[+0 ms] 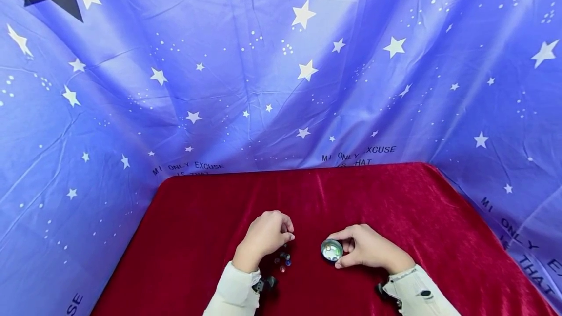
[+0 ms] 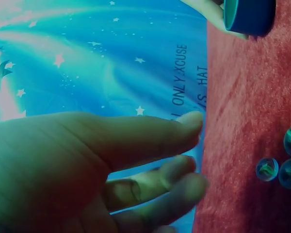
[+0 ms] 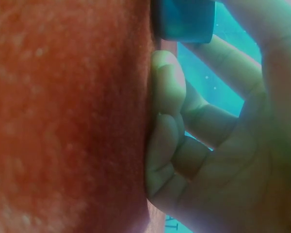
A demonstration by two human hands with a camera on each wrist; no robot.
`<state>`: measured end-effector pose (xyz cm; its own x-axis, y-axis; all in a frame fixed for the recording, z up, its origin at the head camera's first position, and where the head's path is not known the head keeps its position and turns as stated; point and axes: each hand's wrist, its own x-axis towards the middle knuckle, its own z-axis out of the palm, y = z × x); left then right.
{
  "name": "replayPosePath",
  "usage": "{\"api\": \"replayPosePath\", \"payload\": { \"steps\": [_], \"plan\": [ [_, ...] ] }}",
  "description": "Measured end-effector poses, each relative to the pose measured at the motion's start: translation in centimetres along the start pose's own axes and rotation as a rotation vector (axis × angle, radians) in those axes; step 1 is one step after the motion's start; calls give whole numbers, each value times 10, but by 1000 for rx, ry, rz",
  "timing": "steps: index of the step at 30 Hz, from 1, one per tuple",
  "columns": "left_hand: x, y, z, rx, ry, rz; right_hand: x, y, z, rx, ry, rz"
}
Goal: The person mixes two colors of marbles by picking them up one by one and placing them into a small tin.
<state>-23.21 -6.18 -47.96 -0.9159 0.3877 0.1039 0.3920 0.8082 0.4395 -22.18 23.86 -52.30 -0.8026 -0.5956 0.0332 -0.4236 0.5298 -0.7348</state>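
Observation:
My right hand holds a small round tin by its side, between thumb and fingers, close over the red cloth. The tin is dark outside and bright inside, with a few small coloured pieces showing in it. In the right wrist view only the tin's blue-looking wall shows, and the other fingers lie curled along the cloth. To the left, my left hand hovers beside several glass marbles. In the left wrist view its thumb and fingers stand apart with nothing between them, and swirled marbles lie off to the right.
A red velvet cloth covers the table. Blue curtains with white stars and printed letters hang behind it and along both sides. Dark wrist cameras sit at the cuffs of the pale sleeves.

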Motion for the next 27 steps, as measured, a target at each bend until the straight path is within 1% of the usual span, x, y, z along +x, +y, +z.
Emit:
{"api": "replayPosePath", "payload": {
  "steps": [3,8,17,21,27],
  "plan": [
    [-1,0,0,24,-22,-19,0,2,1,-2,-2,2],
    [-2,-2,1,31,-45,-45,0,2,0,7,-2,9],
    [-5,-5,4,54,-120,-87,0,3,1,8,-3,7],
    [-5,-6,6,72,-124,-90,-1,3,1,3,1,2],
    [-5,-6,7,99,-109,-88,-1,2,1,6,2,12]
  ]
}}
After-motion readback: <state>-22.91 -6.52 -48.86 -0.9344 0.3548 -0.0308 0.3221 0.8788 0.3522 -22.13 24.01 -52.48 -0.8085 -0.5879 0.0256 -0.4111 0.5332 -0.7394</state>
